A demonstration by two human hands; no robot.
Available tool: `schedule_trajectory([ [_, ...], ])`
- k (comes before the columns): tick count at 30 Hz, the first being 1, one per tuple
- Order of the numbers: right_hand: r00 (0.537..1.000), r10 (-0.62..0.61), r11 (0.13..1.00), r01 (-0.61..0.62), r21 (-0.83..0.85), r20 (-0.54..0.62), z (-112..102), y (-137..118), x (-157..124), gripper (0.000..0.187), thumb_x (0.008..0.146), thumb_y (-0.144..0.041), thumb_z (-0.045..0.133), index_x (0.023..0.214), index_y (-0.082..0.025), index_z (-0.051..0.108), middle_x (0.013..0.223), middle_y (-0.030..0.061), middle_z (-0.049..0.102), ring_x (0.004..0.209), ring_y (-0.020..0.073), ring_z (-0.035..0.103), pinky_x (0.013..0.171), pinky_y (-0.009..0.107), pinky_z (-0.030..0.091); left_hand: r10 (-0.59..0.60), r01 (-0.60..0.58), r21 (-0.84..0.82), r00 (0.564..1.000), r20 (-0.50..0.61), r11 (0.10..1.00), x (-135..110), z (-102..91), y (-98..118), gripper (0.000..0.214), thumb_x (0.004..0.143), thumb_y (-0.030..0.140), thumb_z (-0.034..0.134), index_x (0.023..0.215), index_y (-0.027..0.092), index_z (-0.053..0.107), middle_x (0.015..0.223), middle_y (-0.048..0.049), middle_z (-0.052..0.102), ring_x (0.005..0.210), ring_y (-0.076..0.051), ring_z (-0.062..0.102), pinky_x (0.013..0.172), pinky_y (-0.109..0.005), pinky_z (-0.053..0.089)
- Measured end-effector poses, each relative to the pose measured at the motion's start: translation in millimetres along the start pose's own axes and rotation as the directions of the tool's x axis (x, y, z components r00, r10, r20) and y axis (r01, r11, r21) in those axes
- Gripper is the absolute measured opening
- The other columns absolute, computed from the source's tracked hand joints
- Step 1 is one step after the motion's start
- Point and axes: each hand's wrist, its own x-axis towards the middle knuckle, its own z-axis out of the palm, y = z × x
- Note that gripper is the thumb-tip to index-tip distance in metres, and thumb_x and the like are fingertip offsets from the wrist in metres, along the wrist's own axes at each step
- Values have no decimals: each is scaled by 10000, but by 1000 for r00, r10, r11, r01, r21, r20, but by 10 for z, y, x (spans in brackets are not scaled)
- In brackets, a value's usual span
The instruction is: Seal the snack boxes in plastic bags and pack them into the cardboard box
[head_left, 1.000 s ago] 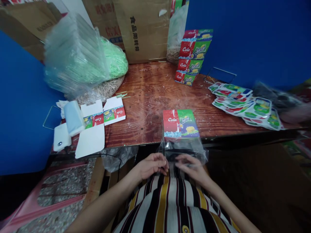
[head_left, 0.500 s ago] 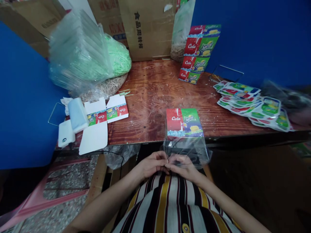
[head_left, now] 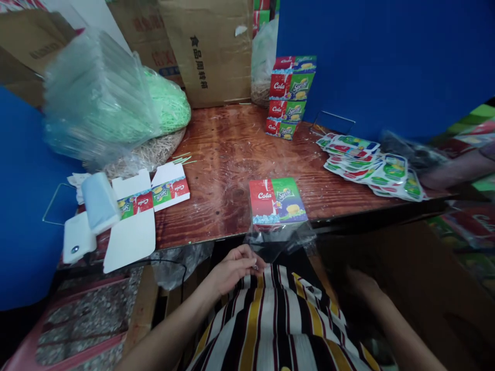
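Observation:
A Cola and Sprite printed box (head_left: pixel 277 201) lies at the table's front edge inside a clear plastic bag (head_left: pixel 286 236), whose loose end hangs over the edge. Just below that end is my left hand (head_left: pixel 236 268), thumb and fingers pinched together. Something small and shiny seems to show at its fingertips, too small to name. My right hand (head_left: pixel 361 286) is low on the right, below table height and apart from the bag. Shadow and blur hide its fingers.
Left lie an unfolded printed carton (head_left: pixel 133 234), a white phone-like device (head_left: pixel 79 242) and bags of green shredded filler (head_left: pixel 168 103). Stacked boxes (head_left: pixel 288 98) stand at the back. Flat printed packs (head_left: pixel 356 159) lie right, near another person's arm (head_left: pixel 460 167).
My right hand has left the bag's end and moved right and down. The left hand stays near the bag. The view has shifted right, and another person's arm shows more clearly.

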Motion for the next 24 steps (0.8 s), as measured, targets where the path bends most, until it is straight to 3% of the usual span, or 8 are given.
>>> schedule_trajectory([
  [4, 995, -97, 889, 103, 445, -37, -110, -483, -28, 521, 825, -627, 513, 1034, -178, 674, 1110, 179, 650, 1075, 327, 596, 996, 487, 423, -12, 12, -4, 999, -52, 1000, 35, 28, -30, 281, 788, 279, 728, 770, 154, 476, 795, -108, 717, 720, -181, 668, 706, -320, 533],
  [7, 977, -94, 508, -118, 853, 191, -173, -1070, -86, 646, 880, -726, 365, 1155, -205, 629, 1120, 146, 655, 1043, 295, 623, 951, 468, 472, -35, 38, 41, 996, -82, 998, 72, 45, -40, 306, 770, 311, 748, 764, 139, 495, 779, -110, 717, 686, -168, 669, 691, -299, 540],
  [11, 904, -143, 292, -351, 890, 403, -232, -1578, -208, 358, 753, -496, 753, 920, -190, 674, 961, 72, 674, 910, 213, 640, 861, 341, 518, -44, 48, 36, 993, -108, 998, 86, 64, -33, 343, 753, 342, 761, 754, 147, 479, 712, -78, 702, 622, -163, 665, 639, -280, 540],
  [14, 907, -80, 179, -395, 901, 414, -210, -1593, -254, 305, 733, -429, 778, 737, -168, 622, 759, 29, 633, 737, 151, 616, 771, 281, 522, -51, 56, 45, 995, -90, 997, 69, 60, -28, 358, 761, 359, 750, 753, 155, 456, 746, -92, 715, 592, -172, 671, 603, -276, 533],
  [17, 927, -21, 247, -357, 901, 373, -143, -1395, -225, 314, 686, -404, 793, 795, -175, 608, 773, 33, 639, 719, 165, 617, 717, 285, 522, 0, 10, 92, 995, -104, 996, 52, 52, -26, 336, 783, 348, 730, 751, 151, 459, 807, -122, 727, 622, -171, 680, 618, -270, 531],
  [20, 980, 169, 375, -166, 912, 109, -109, -1239, -180, 372, 654, -406, 792, 890, -195, 597, 862, 34, 647, 796, 185, 627, 748, 293, 522, 38, -22, 132, 992, -119, 991, 46, 57, -24, 299, 805, 320, 711, 756, 146, 473, 821, -128, 729, 668, -159, 677, 655, -265, 531],
  [22, 969, 241, 386, -36, 922, -63, -126, -1259, -171, 394, 742, -452, 719, 1036, -232, 575, 1021, 40, 637, 915, 193, 623, 818, 310, 519, 34, -19, 140, 994, -105, 990, 47, 62, -23, 292, 809, 313, 709, 761, 147, 474, 819, -126, 728, 674, -157, 675, 668, -270, 530],
  [24, 974, 221, 379, -30, 925, -59, -153, -1361, -175, 496, 768, -468, 700, 1183, -274, 510, 1138, 48, 611, 980, 203, 615, 830, 325, 520, 22, -8, 144, 995, -94, 990, 51, 64, -23, 297, 807, 316, 710, 763, 149, 469, 820, -122, 728, 671, -160, 676, 671, -275, 530],
])
